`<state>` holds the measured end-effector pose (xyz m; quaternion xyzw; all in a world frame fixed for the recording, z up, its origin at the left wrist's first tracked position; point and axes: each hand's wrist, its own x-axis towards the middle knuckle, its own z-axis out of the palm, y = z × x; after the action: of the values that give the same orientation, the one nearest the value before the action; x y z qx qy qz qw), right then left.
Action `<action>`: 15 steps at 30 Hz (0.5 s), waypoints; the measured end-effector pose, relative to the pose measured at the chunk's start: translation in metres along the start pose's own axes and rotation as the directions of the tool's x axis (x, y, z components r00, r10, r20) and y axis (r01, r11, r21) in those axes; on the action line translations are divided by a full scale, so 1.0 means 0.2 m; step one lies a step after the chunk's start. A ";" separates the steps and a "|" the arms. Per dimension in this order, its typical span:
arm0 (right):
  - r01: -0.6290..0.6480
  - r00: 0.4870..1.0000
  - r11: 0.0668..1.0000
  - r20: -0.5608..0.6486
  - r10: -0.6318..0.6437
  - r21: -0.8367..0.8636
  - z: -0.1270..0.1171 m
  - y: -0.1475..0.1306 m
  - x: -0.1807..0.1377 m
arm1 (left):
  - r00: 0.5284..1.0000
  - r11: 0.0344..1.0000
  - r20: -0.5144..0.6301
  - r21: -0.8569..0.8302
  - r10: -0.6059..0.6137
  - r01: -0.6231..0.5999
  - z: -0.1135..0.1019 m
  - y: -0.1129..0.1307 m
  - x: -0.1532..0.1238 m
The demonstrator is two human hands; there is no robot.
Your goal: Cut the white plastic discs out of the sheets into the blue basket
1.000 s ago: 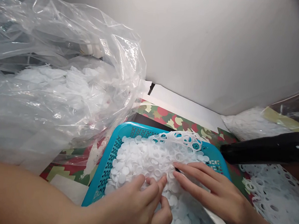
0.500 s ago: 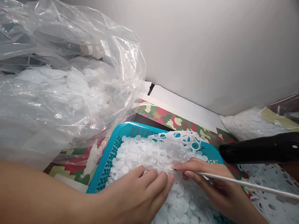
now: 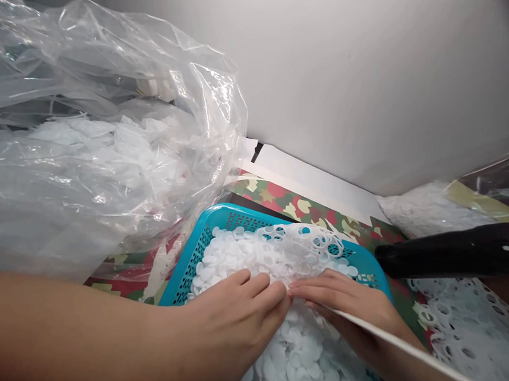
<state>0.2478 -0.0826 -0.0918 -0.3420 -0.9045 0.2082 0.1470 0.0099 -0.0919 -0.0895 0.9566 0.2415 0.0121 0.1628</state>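
Observation:
My left hand is over the middle of a blue plastic basket, fingers curled, tips hidden from view. Beside it, my right hand is closed, its fingertips meeting the left fingers over the white discs. What either hand pinches is hidden. A white sheet full of round holes lies on the discs, toward the basket's far side. From near my right thumb a thin white cord or rod runs to the lower right; I cannot tell whether the hand holds it.
At left stands a large clear plastic bag with white pieces inside. A black cylindrical arm reaches in from the right, above more holed white sheets. Patterned covering lies beneath the basket, and a pale wall rises behind.
My left hand has moved slightly up, and the two hands' fingertips have come together. The white cord or rod now slants more steeply downward. The basket appears slightly shifted to the right.

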 end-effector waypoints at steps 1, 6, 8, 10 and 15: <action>0.035 0.999 0.998 -0.006 -0.036 -0.043 0.00 0.00 -0.01 | 1.000 1.000 -0.007 0.009 0.001 -0.001 0.00 0.00 0.00; 0.056 0.997 0.984 0.053 -0.048 -0.170 0.03 0.00 -0.06 | 0.999 0.999 -0.052 0.051 -0.006 0.008 0.02 0.00 0.00; 0.040 0.999 0.977 -0.011 -0.043 -0.208 0.03 0.00 -0.08 | 0.998 0.999 -0.061 0.048 0.005 -0.002 0.02 0.00 0.00; 0.022 0.994 0.974 -0.095 -0.045 -0.226 0.02 0.00 -0.08 | 0.998 0.999 -0.068 0.041 0.010 -0.007 0.02 0.01 0.00; -0.008 0.975 0.987 -0.219 -0.028 -0.160 -0.01 -0.02 -0.07 | 0.997 1.000 -0.075 -0.005 0.005 -0.006 0.02 0.01 0.00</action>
<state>0.2574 -0.0942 -0.0906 -0.3690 -0.8982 0.0951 0.2194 0.0109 -0.0942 -0.0935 0.9557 0.2447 0.0492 0.1561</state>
